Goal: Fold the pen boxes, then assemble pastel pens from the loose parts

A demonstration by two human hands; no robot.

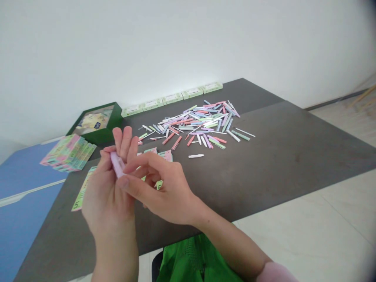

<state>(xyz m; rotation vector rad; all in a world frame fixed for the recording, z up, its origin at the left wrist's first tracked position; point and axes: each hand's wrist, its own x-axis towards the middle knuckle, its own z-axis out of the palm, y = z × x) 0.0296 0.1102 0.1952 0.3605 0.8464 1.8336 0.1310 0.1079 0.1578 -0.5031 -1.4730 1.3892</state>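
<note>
probably a small workroom: a heap of pen-like pieces (202,117) mid-frame on a dark table (264,145), boxes (172,98) lined along the plain wall (182,39) behind.

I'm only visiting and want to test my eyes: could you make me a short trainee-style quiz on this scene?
1. What colour is the pen part between the left hand and the right hand?
2. True or false: the dark green box stands to the right of the pile of pen parts, as pictured.
3. How many pale green cartons line up by the wall: A) three, B) five, C) eight?

Key: 1. Light purple. 2. False; it stands to the left. 3. B.
</note>
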